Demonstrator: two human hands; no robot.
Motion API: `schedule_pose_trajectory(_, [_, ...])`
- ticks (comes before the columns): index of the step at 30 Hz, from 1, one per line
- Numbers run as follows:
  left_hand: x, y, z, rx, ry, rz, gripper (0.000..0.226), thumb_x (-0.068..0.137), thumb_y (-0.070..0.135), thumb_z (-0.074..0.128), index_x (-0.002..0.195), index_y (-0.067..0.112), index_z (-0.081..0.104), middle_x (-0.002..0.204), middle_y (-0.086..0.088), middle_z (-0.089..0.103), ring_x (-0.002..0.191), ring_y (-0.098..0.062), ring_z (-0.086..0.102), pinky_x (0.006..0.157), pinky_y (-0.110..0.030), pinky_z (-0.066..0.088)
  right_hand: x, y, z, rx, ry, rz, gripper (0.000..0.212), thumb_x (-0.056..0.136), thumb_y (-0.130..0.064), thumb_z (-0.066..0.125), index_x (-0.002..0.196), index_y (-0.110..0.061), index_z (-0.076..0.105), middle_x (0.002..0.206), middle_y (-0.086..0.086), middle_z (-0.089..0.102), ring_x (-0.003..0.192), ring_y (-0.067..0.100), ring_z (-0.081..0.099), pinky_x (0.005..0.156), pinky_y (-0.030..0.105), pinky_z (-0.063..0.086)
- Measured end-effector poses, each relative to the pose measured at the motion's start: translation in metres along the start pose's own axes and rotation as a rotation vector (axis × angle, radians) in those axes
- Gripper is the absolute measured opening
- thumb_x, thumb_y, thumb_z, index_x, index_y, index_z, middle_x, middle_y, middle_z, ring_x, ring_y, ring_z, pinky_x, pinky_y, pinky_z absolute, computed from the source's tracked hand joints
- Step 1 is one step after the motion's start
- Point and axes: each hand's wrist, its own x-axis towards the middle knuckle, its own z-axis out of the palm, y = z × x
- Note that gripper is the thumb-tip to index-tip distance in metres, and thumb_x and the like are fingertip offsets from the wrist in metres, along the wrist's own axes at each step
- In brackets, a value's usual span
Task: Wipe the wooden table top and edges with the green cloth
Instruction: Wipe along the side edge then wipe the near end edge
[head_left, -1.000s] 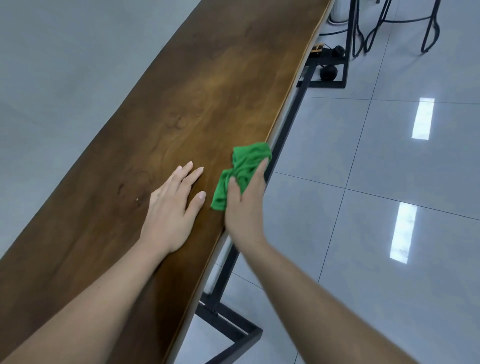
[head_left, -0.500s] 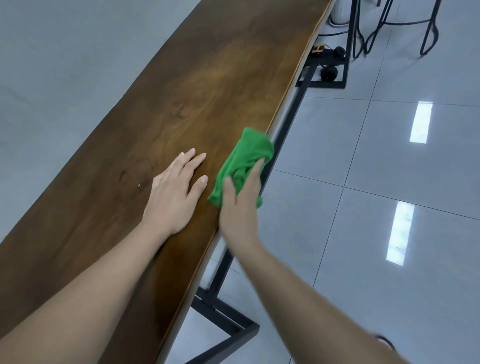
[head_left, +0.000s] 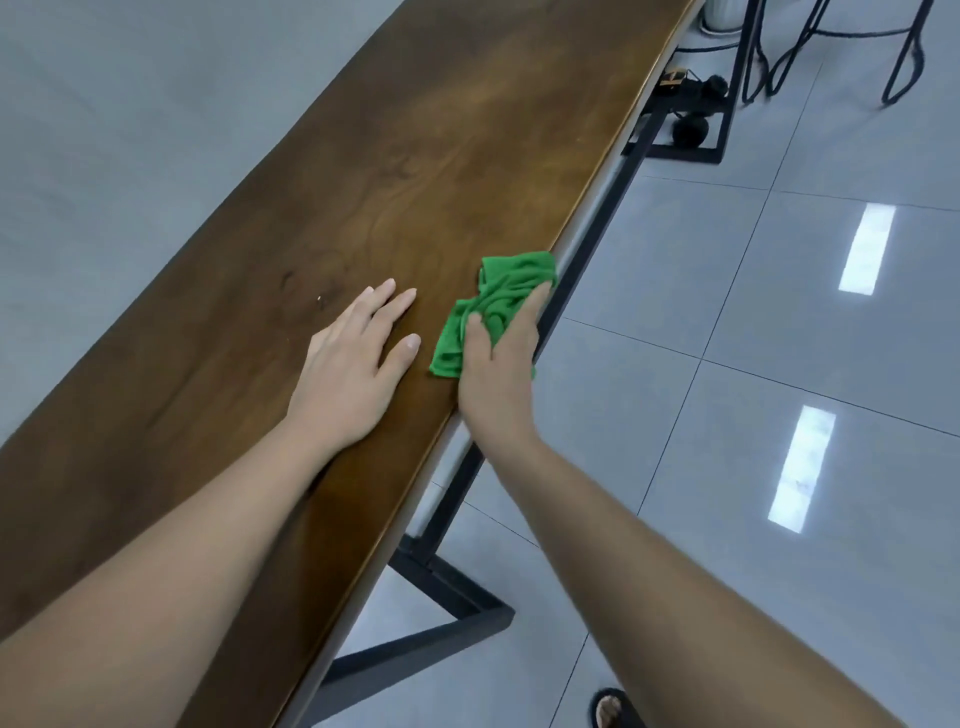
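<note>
While the left hand (head_left: 353, 364) is lying flat on the table (head_left: 415, 156), fingers straight, the right hand (head_left: 498, 374) is clutching the green cloth (head_left: 488, 306), bunched over the table's right edge. Edge-wiping is judged to be proceeding; the next move is calling for steady pressure while sliding toward the far end.
</note>
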Motion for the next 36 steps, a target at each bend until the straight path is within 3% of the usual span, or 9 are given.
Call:
schedule_pose_trajectory(2, [-0.019, -0.005, -0.003, -0.001, -0.007, -0.026, 0.068, 0.111, 0.072, 0.021, 0.172, 0.045, 0.029, 0.182, 0.017, 0.02, 0.17, -0.011, 0.015, 0.133, -0.058, 0.024, 0.04, -0.009, -0.012, -0.014, 0.033, 0.006, 0.084, 0.118, -0.034, 0.047, 0.175, -0.03, -0.014, 0.178, 0.004, 0.022, 0.155, 0.019, 0.034, 0.117, 0.028, 0.023])
schedule_pose_trajectory(6, [-0.061, -0.017, -0.008, -0.012, -0.013, -0.077, 0.07, 0.11, 0.073, 0.019, 0.172, 0.044, 0.028, 0.183, 0.016, 0.02, 0.17, -0.011, 0.014, 0.134, -0.058, 0.023, 0.072, -0.017, -0.024, -0.014, 0.063, 0.014, 0.081, 0.118, -0.036, 0.045, 0.176, -0.032, -0.012, 0.173, 0.006, 0.03, 0.126, 0.013, 0.044, 0.109, 0.03, 0.031])
schedule_pose_trajectory(13, [-0.133, -0.043, -0.014, -0.009, -0.013, -0.19, 0.075, 0.108, 0.078, 0.015, 0.173, 0.044, 0.027, 0.182, 0.018, 0.02, 0.17, -0.01, 0.014, 0.133, -0.061, 0.025, 0.029, -0.012, -0.009, 0.014, 0.056, 0.008, 0.08, 0.119, -0.034, 0.042, 0.175, -0.028, -0.014, 0.179, 0.002, 0.023, 0.16, 0.013, 0.03, 0.109, 0.02, 0.024])
schedule_pose_trajectory(20, [-0.202, -0.056, -0.016, -0.003, 0.021, -0.302, 0.069, 0.112, 0.07, 0.021, 0.173, 0.04, 0.029, 0.182, 0.016, 0.022, 0.17, -0.01, 0.015, 0.131, -0.062, 0.028, -0.088, 0.021, 0.022, 0.026, -0.06, -0.027, 0.081, 0.12, -0.032, 0.042, 0.174, -0.025, -0.018, 0.184, -0.003, 0.005, 0.166, 0.006, 0.009, 0.113, 0.01, 0.022])
schedule_pose_trajectory(22, [-0.22, -0.056, -0.017, -0.005, 0.028, -0.322, 0.068, 0.112, 0.069, 0.022, 0.173, 0.039, 0.03, 0.182, 0.015, 0.023, 0.169, -0.01, 0.016, 0.131, -0.061, 0.028, -0.121, 0.031, 0.03, 0.032, -0.1, -0.014, 0.082, 0.12, -0.032, 0.042, 0.174, -0.025, -0.018, 0.183, -0.004, 0.005, 0.162, 0.0, 0.013, 0.101, -0.005, 0.022])
schedule_pose_trajectory(27, [-0.264, -0.06, -0.02, 0.003, 0.017, -0.357, 0.07, 0.112, 0.07, 0.021, 0.174, 0.038, 0.029, 0.182, 0.014, 0.023, 0.169, -0.014, 0.019, 0.134, -0.057, 0.023, -0.194, 0.042, 0.045, 0.031, -0.159, 0.017, 0.082, 0.12, -0.029, 0.044, 0.174, -0.025, -0.019, 0.175, -0.008, 0.009, 0.129, -0.041, 0.013, 0.092, -0.011, 0.024])
schedule_pose_trajectory(32, [-0.309, -0.071, -0.024, 0.011, 0.015, -0.359, 0.065, 0.115, 0.064, 0.025, 0.173, 0.038, 0.03, 0.182, 0.015, 0.023, 0.169, -0.011, 0.017, 0.134, -0.051, 0.02, -0.267, 0.053, 0.069, 0.069, -0.132, -0.019, 0.085, 0.12, -0.035, 0.045, 0.172, -0.038, -0.023, 0.182, -0.009, 0.001, 0.162, -0.001, 0.019, 0.116, 0.008, 0.031])
schedule_pose_trajectory(34, [-0.323, -0.077, -0.025, 0.008, 0.016, -0.35, 0.064, 0.115, 0.063, 0.026, 0.173, 0.038, 0.031, 0.182, 0.015, 0.023, 0.169, -0.011, 0.016, 0.134, -0.051, 0.021, -0.295, 0.061, 0.081, 0.083, -0.128, -0.038, 0.085, 0.119, -0.036, 0.045, 0.171, -0.041, -0.022, 0.183, -0.008, 0.001, 0.167, 0.008, 0.016, 0.126, 0.026, 0.033])
schedule_pose_trajectory(36, [-0.338, -0.085, -0.026, 0.005, 0.018, -0.325, 0.061, 0.116, 0.059, 0.029, 0.173, 0.038, 0.031, 0.182, 0.014, 0.023, 0.169, -0.01, 0.016, 0.135, -0.051, 0.022, -0.326, 0.069, 0.091, 0.08, -0.122, -0.047, 0.085, 0.12, -0.035, 0.046, 0.173, -0.038, -0.021, 0.183, -0.01, 0.0, 0.168, 0.009, 0.012, 0.129, 0.028, 0.03])
